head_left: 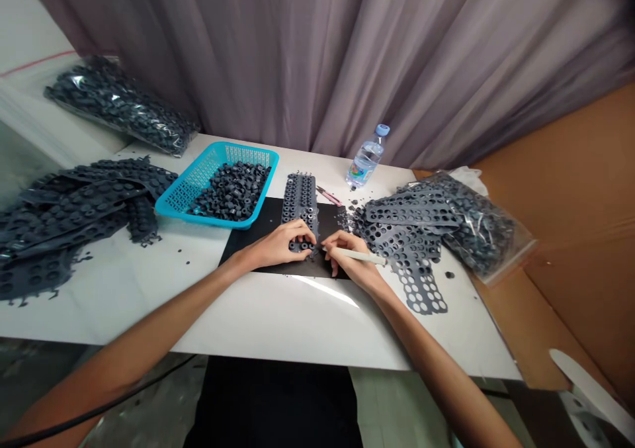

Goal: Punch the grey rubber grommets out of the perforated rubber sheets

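A dark grey rubber sheet (pixel 300 200) with rows of round raised parts lies on a black mat (pixel 262 226) in front of me. My left hand (pixel 290 244) is closed over the sheet's near end, thumb and fingertips gripping its edge around a few round pieces. Between the fingers of my right hand (pixel 350 253) is a slim white pen-shaped tool (pixel 361 256), its tip end close to the sheet's lower right corner. What the tip touches is too small to make out. Small dark scraps lie around both hands.
Loose rubber pieces fill part of a blue basket (pixel 218 220). Uncut sheets (pixel 74 203) are piled left, punched-out sheets (pixel 417 229) right. Bags of pieces (pixel 124 107) stand at both sides. A water bottle (pixel 366 160) and a pink-handled cutter (pixel 330 196) are behind the mat.
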`<act>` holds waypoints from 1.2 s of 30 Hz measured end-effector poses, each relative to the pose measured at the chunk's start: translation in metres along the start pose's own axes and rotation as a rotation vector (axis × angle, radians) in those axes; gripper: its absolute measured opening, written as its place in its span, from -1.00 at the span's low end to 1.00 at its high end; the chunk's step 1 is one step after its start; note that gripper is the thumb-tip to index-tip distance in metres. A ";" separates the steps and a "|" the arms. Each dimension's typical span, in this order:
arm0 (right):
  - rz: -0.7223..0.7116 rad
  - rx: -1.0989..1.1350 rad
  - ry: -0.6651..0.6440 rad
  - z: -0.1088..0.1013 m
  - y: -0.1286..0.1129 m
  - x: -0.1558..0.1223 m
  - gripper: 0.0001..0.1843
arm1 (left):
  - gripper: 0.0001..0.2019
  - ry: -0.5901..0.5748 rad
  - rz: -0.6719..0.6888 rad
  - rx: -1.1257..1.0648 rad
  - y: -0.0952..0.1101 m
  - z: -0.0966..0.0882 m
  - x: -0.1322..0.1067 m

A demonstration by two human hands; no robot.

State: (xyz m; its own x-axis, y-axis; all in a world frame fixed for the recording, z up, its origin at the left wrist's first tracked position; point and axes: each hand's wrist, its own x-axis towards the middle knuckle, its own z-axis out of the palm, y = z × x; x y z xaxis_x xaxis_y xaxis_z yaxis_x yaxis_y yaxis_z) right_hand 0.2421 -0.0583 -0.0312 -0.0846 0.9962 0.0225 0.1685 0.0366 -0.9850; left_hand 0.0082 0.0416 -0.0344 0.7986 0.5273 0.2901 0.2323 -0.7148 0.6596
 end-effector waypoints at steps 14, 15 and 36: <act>0.044 0.069 0.008 0.008 -0.001 -0.002 -0.92 | -0.79 -0.015 -0.011 -0.032 0.004 -0.002 0.001; 0.045 0.063 0.004 0.008 -0.002 -0.002 -0.91 | -0.79 -0.018 -0.011 -0.033 0.004 -0.002 0.001; 0.051 0.020 0.019 0.010 -0.002 -0.002 -0.87 | -0.82 -0.027 0.008 -0.017 0.008 -0.003 0.001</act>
State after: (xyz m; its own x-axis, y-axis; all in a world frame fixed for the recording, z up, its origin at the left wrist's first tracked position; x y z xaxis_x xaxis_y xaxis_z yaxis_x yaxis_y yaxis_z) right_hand 0.2324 -0.0617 -0.0309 -0.0575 0.9980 -0.0243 0.1526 -0.0153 -0.9882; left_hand 0.0092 0.0380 -0.0263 0.8151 0.5087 0.2773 0.2164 -0.7113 0.6688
